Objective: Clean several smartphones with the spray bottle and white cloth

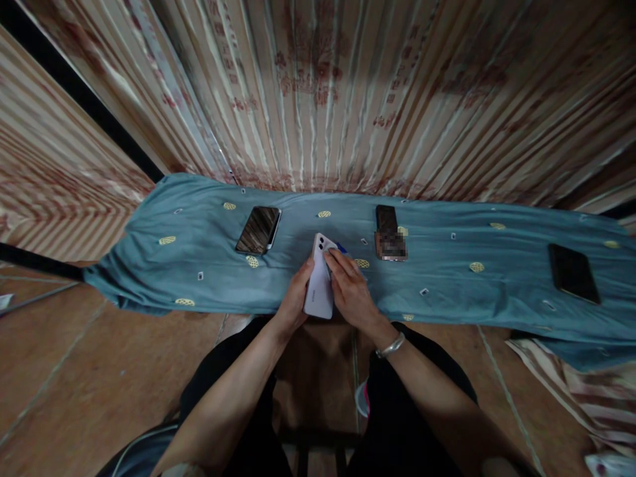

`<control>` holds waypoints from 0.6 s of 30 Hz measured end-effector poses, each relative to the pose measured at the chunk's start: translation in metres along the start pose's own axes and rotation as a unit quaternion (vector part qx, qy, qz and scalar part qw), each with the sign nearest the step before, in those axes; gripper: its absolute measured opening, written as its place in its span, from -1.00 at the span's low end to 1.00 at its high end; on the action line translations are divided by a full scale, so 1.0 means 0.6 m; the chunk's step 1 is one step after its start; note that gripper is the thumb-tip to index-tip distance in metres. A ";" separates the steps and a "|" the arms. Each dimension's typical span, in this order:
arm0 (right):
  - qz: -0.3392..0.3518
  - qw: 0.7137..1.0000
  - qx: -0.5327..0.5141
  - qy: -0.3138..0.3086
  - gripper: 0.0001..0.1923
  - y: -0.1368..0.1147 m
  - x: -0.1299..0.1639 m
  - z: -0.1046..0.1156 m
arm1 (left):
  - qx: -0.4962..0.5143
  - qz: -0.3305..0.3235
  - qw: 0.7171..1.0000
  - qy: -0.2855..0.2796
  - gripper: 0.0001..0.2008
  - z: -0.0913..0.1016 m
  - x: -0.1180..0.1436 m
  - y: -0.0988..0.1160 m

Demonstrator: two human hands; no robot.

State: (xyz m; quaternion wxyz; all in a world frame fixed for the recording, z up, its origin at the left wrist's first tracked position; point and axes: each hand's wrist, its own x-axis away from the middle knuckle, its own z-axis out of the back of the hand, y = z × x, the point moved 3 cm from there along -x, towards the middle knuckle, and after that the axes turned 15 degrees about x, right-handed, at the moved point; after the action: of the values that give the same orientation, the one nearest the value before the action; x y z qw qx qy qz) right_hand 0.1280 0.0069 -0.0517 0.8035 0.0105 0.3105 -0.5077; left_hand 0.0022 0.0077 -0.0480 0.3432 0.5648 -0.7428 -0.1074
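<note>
A white phone (318, 283) is held back side up over the near edge of a blue-green patterned cloth (199, 245). My left hand (297, 297) grips its left edge. My right hand (352, 290) lies over its right side, fingers reaching toward the camera end, where a small blue thing (340, 247) peeks out beside the fingertips. A silver bracelet (390, 346) sits on my right wrist.
Three more phones lie on the cloth: one with a reflective screen (258, 230) at left, a dark one (389, 232) right of centre, a black one (573, 272) at far right. Striped curtains (322, 93) hang behind. Brown tiled floor (74, 371) lies below.
</note>
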 end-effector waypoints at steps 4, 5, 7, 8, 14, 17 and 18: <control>-0.017 1.000 0.003 0.008 -0.41 0.016 -0.004 -0.002 | -0.015 -0.005 1.000 -0.019 -0.46 -0.002 0.004 -0.002; -0.023 1.000 0.003 0.009 -0.42 0.020 -0.005 -0.003 | -0.017 -0.003 1.000 -0.023 -0.45 -0.002 0.005 -0.003; -0.033 0.999 0.000 0.008 -0.42 0.027 -0.008 -0.003 | -0.022 0.003 0.999 -0.028 -0.43 -0.002 0.006 -0.005; -0.036 0.999 -0.003 0.007 -0.43 0.030 -0.009 -0.003 | -0.024 0.006 0.999 -0.030 -0.43 -0.002 0.007 -0.005; -0.042 0.999 -0.011 0.010 -0.44 0.036 -0.011 -0.006 | -0.020 0.007 0.999 -0.025 -0.49 -0.005 0.009 0.001; -0.041 0.999 -0.010 0.017 -0.44 0.031 -0.010 -0.007 | -0.009 0.007 1.000 -0.019 -0.49 -0.008 0.009 0.004; -0.039 0.999 -0.010 0.018 -0.44 0.028 -0.009 -0.007 | -0.006 0.007 1.000 -0.017 -0.48 -0.009 0.008 0.006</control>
State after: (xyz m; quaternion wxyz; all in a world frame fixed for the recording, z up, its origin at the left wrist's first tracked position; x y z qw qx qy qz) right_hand 0.1381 0.0211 -0.0575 0.7774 -0.0007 0.3302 -0.5353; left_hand 0.0026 0.0056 -0.0401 0.3346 0.5556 -0.7517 -0.1196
